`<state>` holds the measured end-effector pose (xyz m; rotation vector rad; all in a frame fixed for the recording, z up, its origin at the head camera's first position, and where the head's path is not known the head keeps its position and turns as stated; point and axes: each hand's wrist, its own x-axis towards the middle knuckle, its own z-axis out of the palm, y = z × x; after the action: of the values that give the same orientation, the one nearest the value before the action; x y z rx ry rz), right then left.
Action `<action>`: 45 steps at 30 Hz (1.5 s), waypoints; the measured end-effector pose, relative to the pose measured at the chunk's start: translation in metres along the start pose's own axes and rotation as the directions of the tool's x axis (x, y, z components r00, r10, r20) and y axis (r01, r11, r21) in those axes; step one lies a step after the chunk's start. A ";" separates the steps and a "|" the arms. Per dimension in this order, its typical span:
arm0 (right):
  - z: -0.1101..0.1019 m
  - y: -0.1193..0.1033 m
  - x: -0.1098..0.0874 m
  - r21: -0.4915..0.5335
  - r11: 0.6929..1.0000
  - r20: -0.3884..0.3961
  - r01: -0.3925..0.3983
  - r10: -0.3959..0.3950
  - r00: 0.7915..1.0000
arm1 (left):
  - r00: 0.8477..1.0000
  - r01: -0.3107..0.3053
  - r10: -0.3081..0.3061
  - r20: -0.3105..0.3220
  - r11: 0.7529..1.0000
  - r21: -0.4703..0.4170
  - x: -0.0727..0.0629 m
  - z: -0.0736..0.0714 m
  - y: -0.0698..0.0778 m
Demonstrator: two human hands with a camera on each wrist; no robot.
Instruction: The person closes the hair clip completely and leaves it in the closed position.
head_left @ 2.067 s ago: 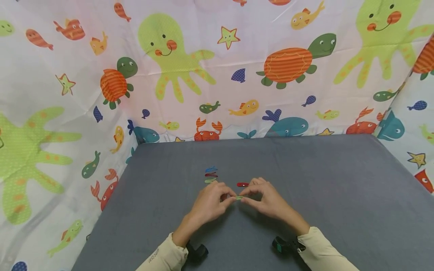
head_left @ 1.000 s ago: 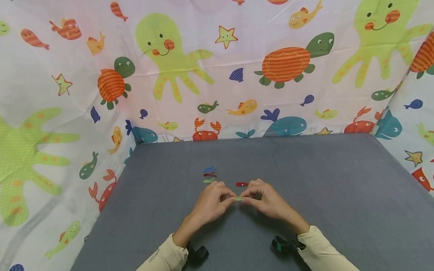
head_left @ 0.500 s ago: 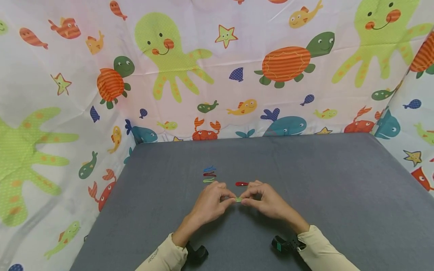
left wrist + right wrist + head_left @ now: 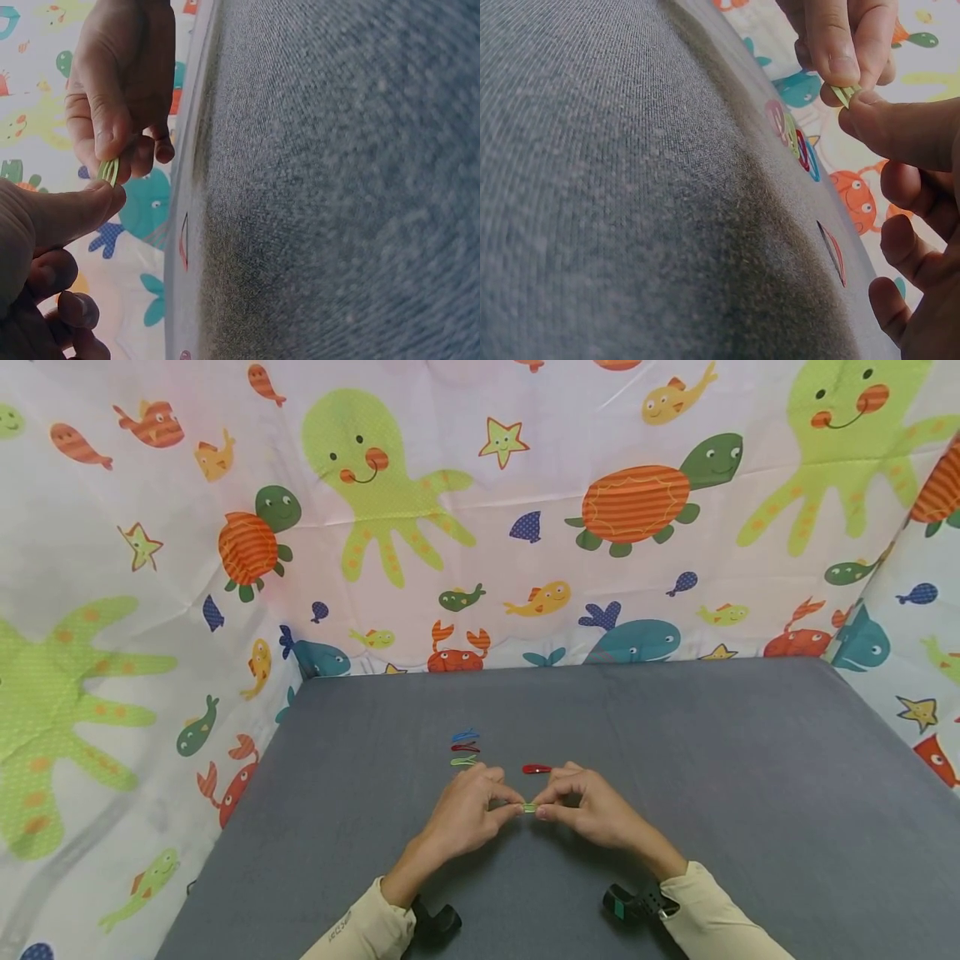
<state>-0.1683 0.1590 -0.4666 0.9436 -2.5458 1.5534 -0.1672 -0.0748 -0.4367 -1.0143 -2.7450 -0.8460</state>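
Note:
A light green snap hair clip (image 4: 529, 808) spans the gap between the two hands, held above the grey table. My left hand (image 4: 467, 808) pinches one end between thumb and index finger; my right hand (image 4: 592, 806) pinches the other end the same way. Seen from the left wrist, the hair clip (image 4: 109, 171) shows as narrow green bars, its ends covered by fingertips. The right wrist view shows the hair clip (image 4: 844, 95) from the other side. Just beyond the right fingers lies a red hair clip (image 4: 536, 769).
Behind the left hand, a blue hair clip (image 4: 465, 736), a dark red hair clip (image 4: 465, 747) and another green hair clip (image 4: 462, 762) lie in a row. A pink clip (image 4: 775, 116) also shows in the right wrist view. A sea-animal-print curtain (image 4: 480, 568) surrounds the grey table (image 4: 712, 760).
Both hands have come slightly nearer the body with the green hair clip, both keeping their pinch on it. The clips on the table lie as before.

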 end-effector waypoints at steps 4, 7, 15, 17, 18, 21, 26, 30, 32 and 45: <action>0.000 0.001 0.000 0.006 1.000 0.004 0.000 0.000 1.000 | 1.000 0.009 -0.008 0.015 1.000 -0.027 0.000 0.001 -0.001; 0.000 0.002 0.000 0.017 1.000 0.010 -0.004 0.003 1.000 | 1.000 0.013 -0.012 0.023 0.999 -0.053 0.000 0.002 -0.002; -0.001 0.004 -0.001 0.076 0.997 0.044 0.013 -0.016 0.999 | 0.999 0.017 -0.011 0.050 0.992 -0.126 0.001 0.001 -0.003; -0.001 0.005 -0.001 0.088 0.996 0.049 0.017 -0.021 0.999 | 0.998 0.015 -0.008 0.055 0.991 -0.134 0.001 0.000 -0.003; -0.001 0.005 -0.001 0.091 0.996 0.050 0.017 -0.022 0.999 | 0.998 0.014 -0.006 0.057 0.990 -0.139 0.001 0.000 -0.002; -0.002 0.005 -0.001 0.109 0.994 0.057 0.020 -0.027 0.998 | 0.998 0.010 0.000 0.061 0.988 -0.157 0.001 -0.001 -0.002; -0.003 0.005 0.000 0.137 0.990 0.055 0.033 -0.041 0.998 | 0.999 0.010 -0.001 0.048 0.981 -0.195 0.002 0.001 -0.003; -0.005 0.004 0.000 0.132 0.991 0.040 0.010 -0.015 0.999 | 0.999 0.034 -0.028 0.034 0.980 -0.198 0.002 0.006 -0.005; -0.004 0.004 0.000 0.129 0.992 0.043 -0.010 0.004 0.999 | 0.998 0.053 -0.047 0.035 0.978 -0.199 0.002 0.007 -0.005; -0.003 0.005 -0.001 0.185 0.976 0.054 -0.117 0.109 0.993 | 0.993 0.120 -0.115 0.038 0.970 -0.210 0.003 0.006 -0.002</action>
<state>-0.1703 0.1636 -0.4691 0.8702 -2.5585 1.8531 -0.1707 -0.0714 -0.4417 -0.9060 -2.8067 -1.1733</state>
